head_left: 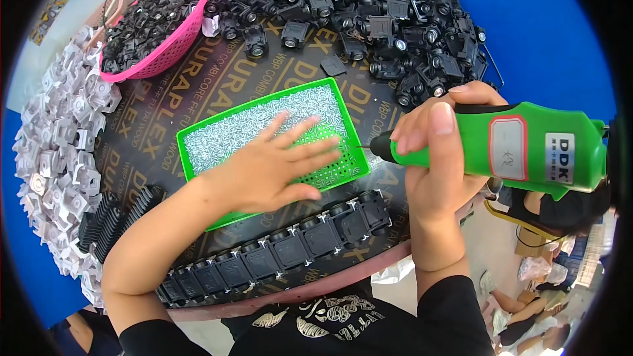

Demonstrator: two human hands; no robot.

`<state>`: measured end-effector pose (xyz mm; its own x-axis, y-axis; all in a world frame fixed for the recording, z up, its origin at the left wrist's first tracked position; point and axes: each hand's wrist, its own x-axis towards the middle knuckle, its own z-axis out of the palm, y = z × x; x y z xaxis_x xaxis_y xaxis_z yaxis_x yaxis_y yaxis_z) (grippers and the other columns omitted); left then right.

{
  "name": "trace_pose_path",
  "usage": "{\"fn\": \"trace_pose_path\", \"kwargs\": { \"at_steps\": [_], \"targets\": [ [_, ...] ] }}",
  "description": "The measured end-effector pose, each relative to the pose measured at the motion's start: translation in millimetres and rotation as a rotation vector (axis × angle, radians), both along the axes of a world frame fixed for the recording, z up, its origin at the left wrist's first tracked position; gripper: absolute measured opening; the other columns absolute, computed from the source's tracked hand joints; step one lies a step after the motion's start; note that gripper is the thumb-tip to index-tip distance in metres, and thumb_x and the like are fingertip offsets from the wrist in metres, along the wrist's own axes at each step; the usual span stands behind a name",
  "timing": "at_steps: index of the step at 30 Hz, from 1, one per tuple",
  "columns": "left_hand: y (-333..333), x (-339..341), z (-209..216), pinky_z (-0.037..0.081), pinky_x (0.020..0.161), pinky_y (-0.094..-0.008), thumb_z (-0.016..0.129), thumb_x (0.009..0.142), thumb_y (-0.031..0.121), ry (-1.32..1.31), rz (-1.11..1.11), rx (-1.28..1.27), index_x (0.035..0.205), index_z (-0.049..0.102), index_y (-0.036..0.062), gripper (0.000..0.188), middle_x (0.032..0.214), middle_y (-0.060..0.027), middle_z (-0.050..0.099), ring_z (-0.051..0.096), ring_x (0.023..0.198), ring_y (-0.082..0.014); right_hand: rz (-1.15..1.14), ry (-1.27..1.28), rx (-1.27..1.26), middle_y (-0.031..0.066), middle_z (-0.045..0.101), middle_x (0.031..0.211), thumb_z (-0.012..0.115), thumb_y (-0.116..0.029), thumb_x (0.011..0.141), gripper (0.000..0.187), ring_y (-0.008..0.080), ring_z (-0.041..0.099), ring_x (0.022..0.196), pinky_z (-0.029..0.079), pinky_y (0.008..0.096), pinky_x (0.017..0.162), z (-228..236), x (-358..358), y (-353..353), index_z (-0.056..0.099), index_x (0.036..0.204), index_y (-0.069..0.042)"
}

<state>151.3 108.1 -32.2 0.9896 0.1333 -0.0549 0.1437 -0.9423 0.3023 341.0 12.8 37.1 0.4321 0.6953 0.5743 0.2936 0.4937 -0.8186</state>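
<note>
My left hand [273, 161] is spread flat over a shallow green tray [356, 133], fingers apart, reaching across small silvery screws [231, 128]. Whether the fingertips touch the screws I cannot tell. The tray's perforated bottom shows through near its right end. Wrapped around a green electric screwdriver [533, 128], my right hand [438, 171] holds it roughly level, its black nose and thin bit pointing left at the tray's right edge. Just in front of the tray, black toy-car chassis [277, 250] stand side by side in a slanting row.
A pink basket [175, 59] of black parts stands at the back left. Black wheeled car pieces [395, 26] are heaped along the back. Whitish plastic parts [59, 151] pile up at the left, beside black ribbed pieces [119, 214]. Other people [521, 316] sit at the lower right.
</note>
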Motion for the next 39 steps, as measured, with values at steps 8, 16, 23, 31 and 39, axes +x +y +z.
{"fn": "trace_pose_path", "kwargs": {
  "at_steps": [8,16,23,31,39],
  "targets": [
    [-6.0,-10.9,8.2,0.005,0.118,-0.059,0.031,0.095,0.063,0.031,0.104,0.033,0.151,0.033,0.0125,0.075,0.159,-0.007,0.026,0.015,0.148,-0.0353,-0.008,0.032,0.015,0.0055,0.049,0.062,0.052,-0.009,0.095,0.023,0.0129,0.047,0.049,0.045,0.0297,0.051,1.7,1.0,-1.7,0.04,0.113,-0.002],
    [-8.6,-3.4,8.3,0.01,0.119,-0.0559,0.038,0.096,0.057,0.063,-0.094,-0.13,0.15,0.032,0.0091,0.073,0.157,-0.0104,0.028,0.02,0.147,-0.0319,0.051,-0.172,0.016,0.0052,0.049,0.063,0.055,-0.006,0.093,0.025,0.013,0.048,0.05,0.046,0.0302,0.05,-5.1,12.4,-0.4,0.039,0.112,-0.003],
    [10.2,-32.9,14.4,0.012,0.117,-0.0584,0.03,0.096,0.064,-0.119,0.013,-0.38,0.143,0.046,0.0086,0.074,0.15,-0.0117,0.041,0.032,0.142,-0.0369,0.059,-0.037,0.011,0.0061,0.05,0.063,0.055,-0.006,0.093,0.025,0.0132,0.047,0.049,0.046,0.0301,0.05,-2.3,6.4,-2.4,0.039,0.112,-0.002],
    [0.2,2.5,4.1,0.008,0.117,-0.0594,0.038,0.095,0.059,0.033,-0.155,-0.146,0.149,0.035,0.0119,0.072,0.158,-0.0056,0.029,0.018,0.148,-0.0332,0.069,-0.092,0.036,0.0062,0.05,0.063,0.053,-0.006,0.094,0.025,0.0131,0.047,0.049,0.047,0.0304,0.051,-4.7,5.8,-0.2,0.039,0.113,-0.001],
    [22.7,-68.9,22.1,0.024,0.115,-0.0553,0.052,0.093,0.049,-0.093,-0.001,-0.378,0.12,0.064,0.008,0.051,0.127,-0.0128,0.061,0.041,0.136,-0.034,0.02,-0.004,0.01,0.0055,0.049,0.064,0.052,-0.009,0.095,0.024,0.0129,0.047,0.05,0.045,0.0296,0.05,6.9,4.4,-8.8,0.039,0.113,-0.001]
  ]
}}
